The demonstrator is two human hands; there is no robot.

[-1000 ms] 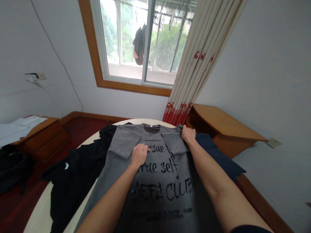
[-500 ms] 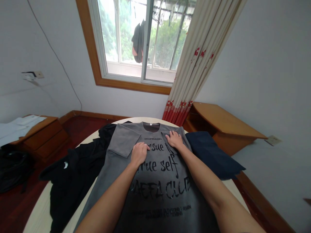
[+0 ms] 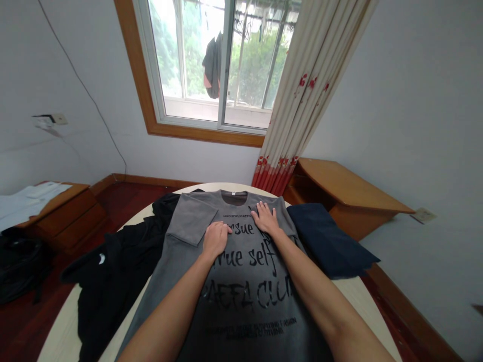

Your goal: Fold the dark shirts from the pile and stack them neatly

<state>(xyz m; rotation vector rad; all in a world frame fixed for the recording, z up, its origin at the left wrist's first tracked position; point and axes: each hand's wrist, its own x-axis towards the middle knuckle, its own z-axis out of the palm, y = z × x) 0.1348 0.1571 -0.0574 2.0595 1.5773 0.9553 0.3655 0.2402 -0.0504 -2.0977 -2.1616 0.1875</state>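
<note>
A grey T-shirt with black lettering lies face up on a round, light-topped table, both sleeves folded in over its chest. My left hand rests on the upper chest with its fingers curled under, pressing the cloth just beside the folded left sleeve. Flat on the folded right sleeve near the collar lies my right hand, fingers stretched out. Neither hand holds anything.
A black garment is heaped on the table to the left of the shirt, and a folded navy garment lies to its right. A wooden side table stands at the right, a low wooden cabinet at the left.
My right hand has carried the right sleeve inward from the shirt's outer edge and now lies flat on it near the collar. The left hand has stayed in place.
</note>
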